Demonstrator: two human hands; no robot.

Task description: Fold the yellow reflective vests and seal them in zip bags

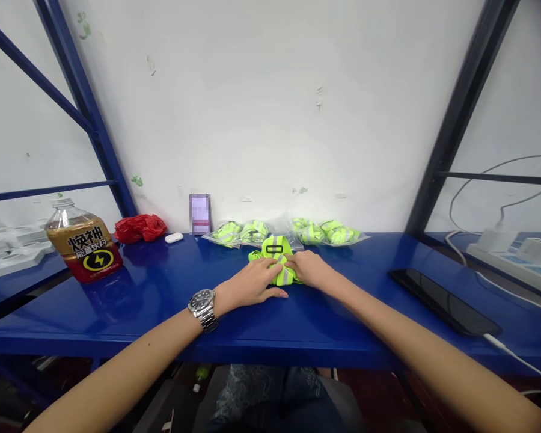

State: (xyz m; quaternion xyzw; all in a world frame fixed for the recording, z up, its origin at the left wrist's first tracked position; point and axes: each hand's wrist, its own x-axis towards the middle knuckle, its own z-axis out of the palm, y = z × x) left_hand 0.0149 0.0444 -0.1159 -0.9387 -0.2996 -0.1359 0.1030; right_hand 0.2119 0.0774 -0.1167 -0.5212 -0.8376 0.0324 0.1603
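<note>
A fluorescent yellow reflective strap (283, 275), folded into a bundle with grey bands, lies on the blue tabletop. A black buckle (275, 248) shows on its upper part. My left hand (247, 282) rests against the bundle's left side, fingers stretched over it and thumb apart on the table. At the right side, my right hand (314, 269) has its fingers bent down and closed on the strap; the fingertips are partly hidden. Behind the bundle lie clear bags of similar yellow straps, one bag at left (238, 233) and another at right (327, 231).
On the left stand a drink bottle (85, 243), a red plastic bag (139, 228) and a white earbud case (174, 238). A phone (200, 213) leans against the wall. Another phone (444, 300) with a charging cable lies right, near a power strip (518, 261). Blue posts flank the table.
</note>
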